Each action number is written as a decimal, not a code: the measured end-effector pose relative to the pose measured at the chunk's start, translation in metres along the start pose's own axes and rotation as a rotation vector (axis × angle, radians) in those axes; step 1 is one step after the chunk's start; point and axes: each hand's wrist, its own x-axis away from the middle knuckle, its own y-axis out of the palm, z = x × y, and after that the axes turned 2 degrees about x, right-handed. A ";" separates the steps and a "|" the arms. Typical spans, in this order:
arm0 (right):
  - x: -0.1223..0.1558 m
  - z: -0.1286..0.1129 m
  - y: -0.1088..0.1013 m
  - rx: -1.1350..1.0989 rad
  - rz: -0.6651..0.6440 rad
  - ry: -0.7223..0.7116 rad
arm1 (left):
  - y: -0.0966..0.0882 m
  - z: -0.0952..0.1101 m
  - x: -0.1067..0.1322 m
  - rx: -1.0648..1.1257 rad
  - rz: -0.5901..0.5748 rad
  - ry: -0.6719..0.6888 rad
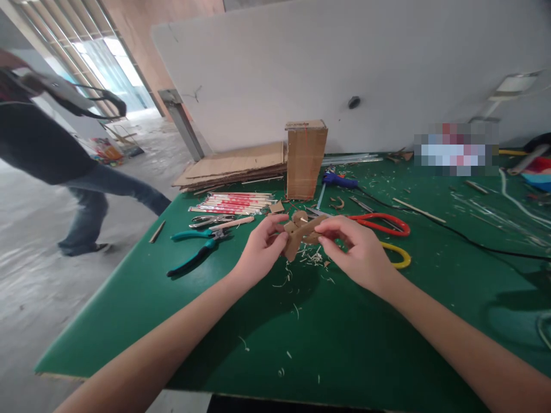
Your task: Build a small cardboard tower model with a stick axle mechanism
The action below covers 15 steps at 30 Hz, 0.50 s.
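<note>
Both my hands hold a small brown cardboard piece (298, 235) just above the green table (336, 332). My left hand (262, 250) pinches its left end, thumb and fingers closed on it. My right hand (359, 252) grips its right end from above. The piece looks like a short strip with rounded cardboard bits at its top. Pale shavings (313, 258) lie on the table right below it.
Teal-handled pliers (193, 252) and wrapped chopsticks (232, 203) lie to the left. Red-handled scissors (381, 223), a yellow handle (398, 256) and a black cable (473, 244) lie to the right. An upright cardboard box (305, 160) and flat cardboard sheets (236, 166) stand behind. A person (51, 155) walks at far left.
</note>
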 end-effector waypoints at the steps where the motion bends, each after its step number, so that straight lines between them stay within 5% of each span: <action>1: 0.000 0.000 0.000 0.031 -0.009 -0.028 | 0.001 0.000 0.000 -0.036 -0.013 -0.001; 15: 0.003 0.001 0.005 0.157 -0.059 -0.090 | 0.002 0.002 0.002 -0.172 -0.098 0.028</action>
